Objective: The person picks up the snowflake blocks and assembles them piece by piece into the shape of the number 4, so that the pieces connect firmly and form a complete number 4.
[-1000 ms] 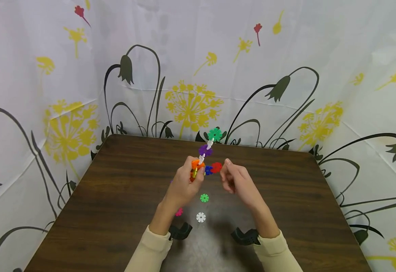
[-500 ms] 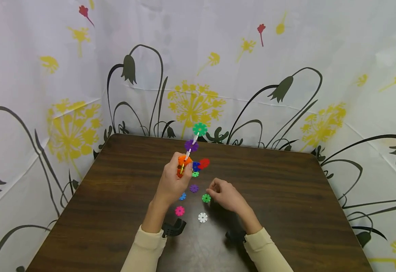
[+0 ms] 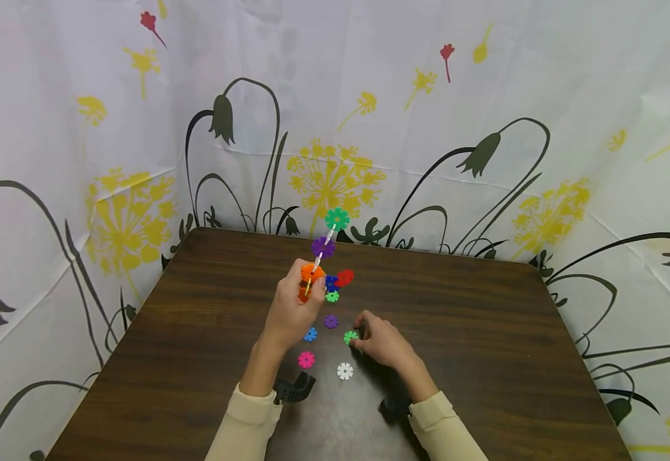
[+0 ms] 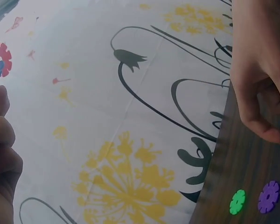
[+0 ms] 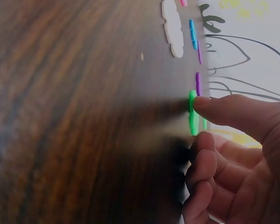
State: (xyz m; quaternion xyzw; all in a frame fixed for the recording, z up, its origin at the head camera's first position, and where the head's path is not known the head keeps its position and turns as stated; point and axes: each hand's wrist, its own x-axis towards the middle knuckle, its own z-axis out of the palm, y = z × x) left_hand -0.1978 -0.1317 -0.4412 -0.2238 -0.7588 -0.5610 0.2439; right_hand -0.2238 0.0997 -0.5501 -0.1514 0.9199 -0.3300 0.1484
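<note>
The top notched disc (image 3: 337, 219) of the linked chain (image 3: 323, 248) was emerald green; below it ran white, deep purple and bright orange discs, a yellow one, and to one side royal blue and red.

Among the loose pieces, two small discs (image 3: 332, 297) were light green, another disc (image 3: 331, 321) violet, and the rest sky blue, hot pink and white.

The tabletop (image 3: 455, 307) was dark brown, streaked with wood grain. The white curtain (image 3: 335, 64) carried yellow flower heads, grey-green bell blooms and little red blossoms. Both sleeves (image 3: 248, 422) were plain cream, the wrist mounts (image 3: 294, 388) black.
</note>
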